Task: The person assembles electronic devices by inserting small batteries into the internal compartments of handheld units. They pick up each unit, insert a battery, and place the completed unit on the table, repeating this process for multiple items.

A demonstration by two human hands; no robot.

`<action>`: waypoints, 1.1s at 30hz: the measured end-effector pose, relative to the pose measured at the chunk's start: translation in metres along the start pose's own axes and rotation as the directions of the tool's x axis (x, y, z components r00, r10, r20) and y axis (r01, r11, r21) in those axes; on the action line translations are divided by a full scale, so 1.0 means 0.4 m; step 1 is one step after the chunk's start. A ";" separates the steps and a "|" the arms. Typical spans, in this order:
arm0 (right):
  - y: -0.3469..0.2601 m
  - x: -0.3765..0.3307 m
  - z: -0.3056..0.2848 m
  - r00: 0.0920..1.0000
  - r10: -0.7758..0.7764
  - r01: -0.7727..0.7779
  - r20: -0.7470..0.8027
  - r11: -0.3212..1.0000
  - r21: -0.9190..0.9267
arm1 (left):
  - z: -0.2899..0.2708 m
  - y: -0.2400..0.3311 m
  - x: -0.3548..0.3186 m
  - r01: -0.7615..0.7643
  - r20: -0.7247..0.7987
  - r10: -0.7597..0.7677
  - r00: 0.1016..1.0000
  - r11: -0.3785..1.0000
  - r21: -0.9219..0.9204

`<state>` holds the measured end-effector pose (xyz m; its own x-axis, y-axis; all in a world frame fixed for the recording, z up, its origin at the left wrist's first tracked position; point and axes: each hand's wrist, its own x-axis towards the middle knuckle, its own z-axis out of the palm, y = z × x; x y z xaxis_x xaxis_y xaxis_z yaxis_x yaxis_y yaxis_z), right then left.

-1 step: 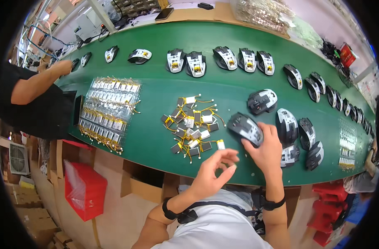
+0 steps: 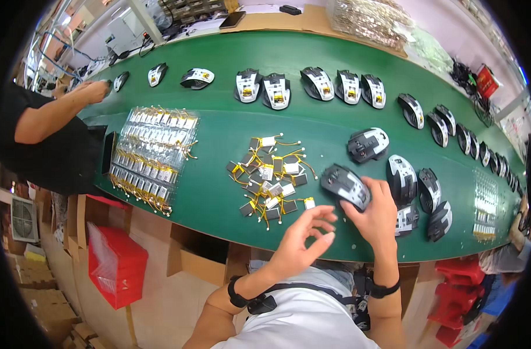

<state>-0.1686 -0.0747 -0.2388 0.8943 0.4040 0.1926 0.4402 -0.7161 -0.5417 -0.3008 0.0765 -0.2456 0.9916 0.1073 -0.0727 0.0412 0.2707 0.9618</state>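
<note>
My right hand [image 2: 375,214] grips a grey and black computer mouse [image 2: 343,184] by its near end, thumb on one side and fingers on the other. My left hand [image 2: 305,239] hovers left of it, fingers apart and loosely curled, holding nothing. Beyond that hand lies a loose pile of small battery packs [image 2: 271,186] with yellow tape and thin wires. Another mouse [image 2: 368,145] sits just beyond the held one. To the right of my right hand are several more mice [image 2: 403,179], some partly behind it.
Rows of battery packs lie on clear plastic trays [image 2: 155,157] at the left. Partly opened mice [image 2: 316,84] line the far side of the green table [image 2: 230,125]. A co-worker's hand [image 2: 95,92] is at the far left. A red bin [image 2: 117,267] stands below the table.
The co-worker's hands at the far left have shifted slightly to the right. My right hand keeps its grip on the mouse, and my left hand stays much the same.
</note>
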 end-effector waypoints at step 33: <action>-0.330 0.318 0.241 0.780 -0.412 0.418 0.471 0.903 0.097 | -0.167 0.017 -0.147 -0.164 -0.329 0.029 0.944 0.907 -0.389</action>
<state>-0.1206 0.1260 -0.2218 0.4784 0.8780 -0.0121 0.7636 -0.4228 -0.4881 -0.3671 0.1358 -0.2526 0.8966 0.4241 -0.1275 -0.1727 0.5999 0.7812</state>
